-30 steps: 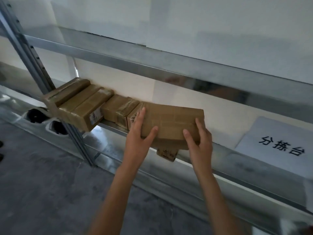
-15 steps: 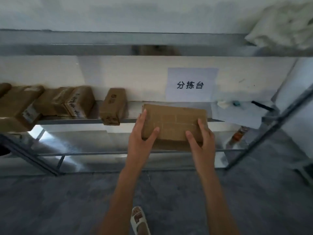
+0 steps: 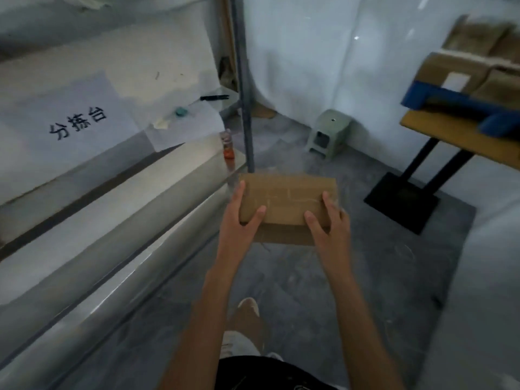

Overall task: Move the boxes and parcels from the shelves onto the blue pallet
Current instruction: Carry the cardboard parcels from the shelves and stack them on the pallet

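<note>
Floor (image 3: 323, 277): grey, wide and bare between the shelving on the left and the surface on the right; this is the open room around the carried box.
Shelving (image 3: 118, 192): metal, runs along the left edge of the view; its long front rails slant from lower left toward the middle, and a grey upright post (image 3: 244, 108) stands at its far end, just behind the box.
Surface (image 3: 450, 133): wooden top on black legs at the upper right, well apart from the box; its near edge overhangs a black foot plate on the floor.
Blue pallet (image 3: 455, 104): lies on the surface, its blue corner jutting toward the middle; brown boxes (image 3: 461, 66) already sit on it, blurred.
Paper sign (image 3: 76, 122): white sheet with black characters, against the wall behind the shelf.
Stool (image 3: 327, 133): pale green, on the floor by the far wall, between post and surface.
Box (image 3: 287, 204): brown cardboard, flat and oblong, faint tape lines across its top; held level in the air over the floor, off the shelves, in the middle of the view.
Left hand (image 3: 239, 220): grip closed round the box's left end, thumb on top, fingers along the side.
Right hand (image 3: 330, 223): grip holding the box's right end, thumb and forefinger on top.
Bottle (image 3: 228, 147): small, orange contents, on a lower shelf near the post.
Pen (image 3: 213, 97): black, on papers at the shelf's far end.
</note>
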